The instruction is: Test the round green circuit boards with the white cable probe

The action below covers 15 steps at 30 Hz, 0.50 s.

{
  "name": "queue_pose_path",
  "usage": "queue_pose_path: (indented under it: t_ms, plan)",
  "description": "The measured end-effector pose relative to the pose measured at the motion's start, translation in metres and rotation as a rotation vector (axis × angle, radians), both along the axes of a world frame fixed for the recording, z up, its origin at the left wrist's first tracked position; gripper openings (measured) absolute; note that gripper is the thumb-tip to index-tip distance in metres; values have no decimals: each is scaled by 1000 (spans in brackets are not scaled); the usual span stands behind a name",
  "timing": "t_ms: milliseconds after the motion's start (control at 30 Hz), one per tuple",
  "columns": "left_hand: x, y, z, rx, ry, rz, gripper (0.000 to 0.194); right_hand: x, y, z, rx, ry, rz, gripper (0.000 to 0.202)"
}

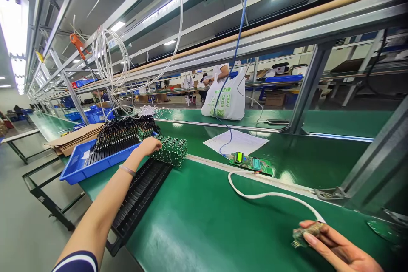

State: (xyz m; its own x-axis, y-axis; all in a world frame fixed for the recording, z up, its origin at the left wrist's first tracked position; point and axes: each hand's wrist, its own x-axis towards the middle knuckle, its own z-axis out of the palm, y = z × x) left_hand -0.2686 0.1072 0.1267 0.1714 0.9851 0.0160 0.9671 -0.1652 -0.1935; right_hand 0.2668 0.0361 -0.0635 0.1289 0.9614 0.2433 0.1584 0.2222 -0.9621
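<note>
- So, where are the hands?
- Well apart. Left hand (pixel 149 146) is on the left, fingers curled at the near side of the green boards (pixel 172 149). Contact looks likely; can't tell if it's pinching one.
- And the right hand (pixel 339 244)?
- Low right, thumb and fingers clamped on a small connector head (pixel 307 234). Metal pins stick out of its left end. White cable (pixel 270 195) runs from there back to the tester board (pixel 251 164).
- Tester status?
- Small display (pixel 239 157) lit yellow-green. Board sits by the pale strip along the bench (pixel 216 221), blue cable (pixel 238 38) at its left end, paper sheet (pixel 236 140) just behind.
- Green boards, where exactly?
- In a bunch at the far end of the black rack (pixel 143 197), which lies lengthwise on the bench's left side.
- Anything beside it?
- Blue tray (pixel 102 167), loaded with dark slotted racks (pixel 114 142). White plastic bag (pixel 234 100) stands farther back.
</note>
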Motion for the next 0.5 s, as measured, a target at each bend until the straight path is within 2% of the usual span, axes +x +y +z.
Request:
queue_pose_path:
  t_ms: [67, 167, 333, 433, 500]
  plan:
    - [6, -2, 0, 32, 26, 35, 24, 2, 0, 0, -55, 26, 97, 38]
    - [15, -7, 1, 71, 60, 87, 25, 1, -3, 6, -85, 55, 117, 44]
    - [41, -20, 14, 125, 126, 126, 25, -11, -12, 30, -84, 101, 163, 43]
    - [84, -25, 24, 204, 110, 30, 19, -22, -22, 46, -23, 144, 186, 36]
    - [128, -24, 27, 260, 55, -120, 13, -29, -25, 52, 33, 193, 225, 32]
